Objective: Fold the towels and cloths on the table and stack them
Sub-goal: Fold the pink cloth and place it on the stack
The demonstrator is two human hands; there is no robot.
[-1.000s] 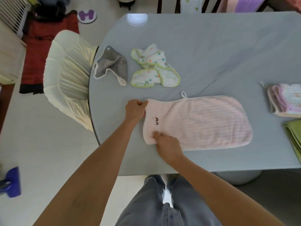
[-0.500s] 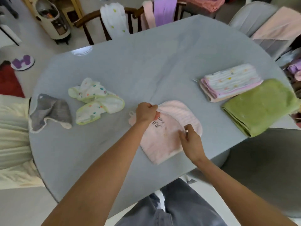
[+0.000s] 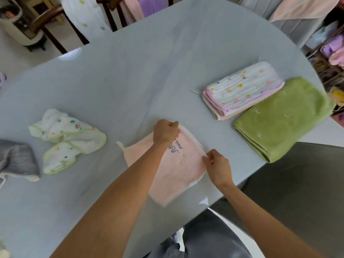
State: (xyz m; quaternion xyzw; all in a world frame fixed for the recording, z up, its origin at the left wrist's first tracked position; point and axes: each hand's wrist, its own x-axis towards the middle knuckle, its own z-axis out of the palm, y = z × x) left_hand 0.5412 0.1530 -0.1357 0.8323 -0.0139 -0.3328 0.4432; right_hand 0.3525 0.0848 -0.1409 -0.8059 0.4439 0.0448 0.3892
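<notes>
Head view: pale pink ribbed terry towel (image 3: 178, 170) lies doubled over near the front edge of the grey oval table (image 3: 130, 86), embroidered mark facing up. Left hand (image 3: 165, 133) is closed in a pinch on the far corner of the folded edge; right hand (image 3: 218, 167) is closed in a pinch on the near corner of that same edge. Holding both ends of one edge keeps the layers aligned, so the fold lands square instead of skewing. Looks like the half-fold is being seated; another fold is probably needed to match the finished pieces.

Folded white cloth with coloured dots and pink trim (image 3: 242, 90) and folded green fleece towel (image 3: 281, 118) sit side by side at the right, edges touching or nearly so, not stacked. Likely parked there as the done zone, clear of the working area.

Crumpled white cloth with green trim and coloured spots (image 3: 68, 140) and crumpled grey cloth (image 3: 16, 159) are at the left, well apart from the pink towel: the unfolded queue, within left-hand reach.

Risk: the pink towel's near corner sits close to the table edge, so it could slip off when released.
</notes>
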